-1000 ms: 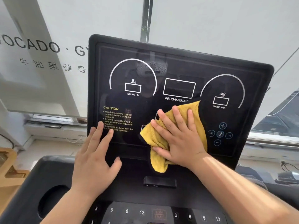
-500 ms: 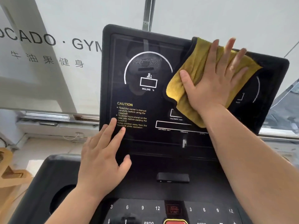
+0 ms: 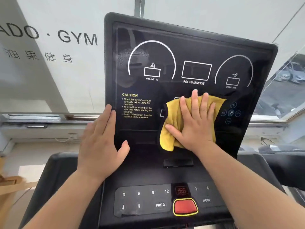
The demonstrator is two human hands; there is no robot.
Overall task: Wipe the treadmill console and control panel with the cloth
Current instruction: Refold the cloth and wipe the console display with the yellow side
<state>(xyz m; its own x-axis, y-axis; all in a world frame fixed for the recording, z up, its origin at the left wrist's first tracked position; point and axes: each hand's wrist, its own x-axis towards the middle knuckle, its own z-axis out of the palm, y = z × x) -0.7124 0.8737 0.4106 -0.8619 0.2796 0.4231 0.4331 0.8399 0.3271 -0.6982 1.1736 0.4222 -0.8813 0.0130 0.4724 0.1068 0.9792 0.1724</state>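
Pressing flat on the yellow cloth [image 3: 171,128] with the right hand [image 3: 194,128], fingers spread and extended, palm down, nothing gripped, only pinning the cloth against the treadmill console [image 3: 189,47]. Lying bunched on the lower middle of the display face, just below the "PROGAM/MODE" window [image 3: 196,71], with 1 lobe hanging down past the lower edge of the glass at the left of the wrist. Covering part of the small readout boxes in the middle row; just left of the round media buttons [image 3: 231,112], not touching them as far as can be told.

Resting the left hand [image 3: 100,142] open and flat at the console's lower left edge, fingers together and pointing up, fingertips beside the yellow "CAUTION" text [image 3: 137,105], thumb splayed onto the black surface, holding nothing.

Showing below, on the control panel [image 3: 143,200]: keys marked 3, 6, 9, 12, 2 arrows and "PROG" at left; "STOP/START" above a red button [image 3: 185,206] ringed in yellow at centre; 3, 6 and "MODE" at right, partly hidden by the right forearm.

Showing a small black slot [image 3: 178,162] between console and panel; contents not discernible.
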